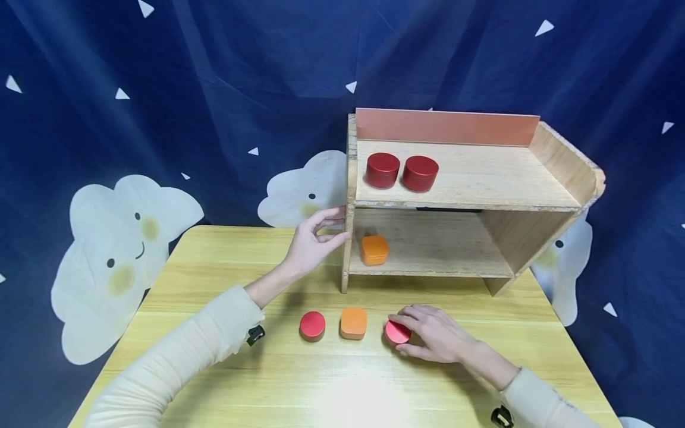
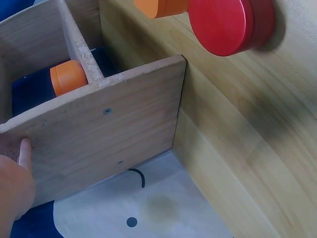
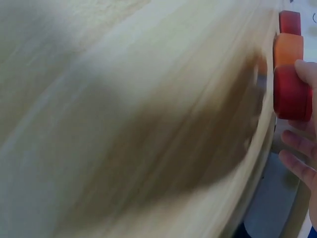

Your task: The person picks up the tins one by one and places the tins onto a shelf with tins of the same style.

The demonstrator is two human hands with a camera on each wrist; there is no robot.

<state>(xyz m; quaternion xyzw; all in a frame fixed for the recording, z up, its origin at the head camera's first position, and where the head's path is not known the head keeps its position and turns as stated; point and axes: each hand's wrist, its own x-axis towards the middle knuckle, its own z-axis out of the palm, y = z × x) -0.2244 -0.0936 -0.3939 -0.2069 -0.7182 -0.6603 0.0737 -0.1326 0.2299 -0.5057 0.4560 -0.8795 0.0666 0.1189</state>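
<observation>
Pinching with my right hand (image 1: 441,336), I have a red tin (image 1: 397,332) in front of the shelf (image 1: 481,172); my left hand (image 1: 312,241), loosely extended and empty, touches the shelf's side. Grasping seems the step; lifting would need steadiness.

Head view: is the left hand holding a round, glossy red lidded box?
No, the left hand is empty, its fingers touching the outer side panel of the pale wooden shelf unit.
</observation>
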